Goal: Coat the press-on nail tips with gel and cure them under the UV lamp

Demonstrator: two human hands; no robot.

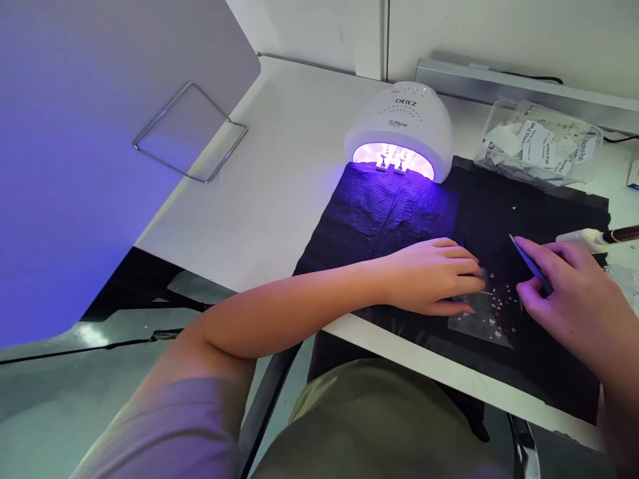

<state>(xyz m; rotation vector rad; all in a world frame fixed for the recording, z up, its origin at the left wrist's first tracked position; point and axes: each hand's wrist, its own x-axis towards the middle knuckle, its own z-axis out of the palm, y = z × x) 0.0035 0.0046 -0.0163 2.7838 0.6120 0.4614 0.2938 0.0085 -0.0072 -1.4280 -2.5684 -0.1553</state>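
My left hand (pixel 429 276) rests with curled fingers at the edge of a clear sheet of small nail stickers (pixel 482 319), its fingertips on or just above the sheet. My right hand (pixel 564 293) grips blue tweezers (pixel 532 266), whose tips point up and away from the sheet, with the lower part hidden by my fingers. Both hands lie over a black mat (pixel 529 219). Behind them, a white nail lamp (pixel 399 120) glows violet, with two small pieces (pixel 392 160) standing inside it.
A clear box of wrapped cotton pads (pixel 536 143) stands behind the mat. A white tube (pixel 582 239) and a dark brush handle (pixel 622 234) lie at the right. A tilted acrylic panel (pixel 100 133) on a wire stand (pixel 190 133) rises at the left.
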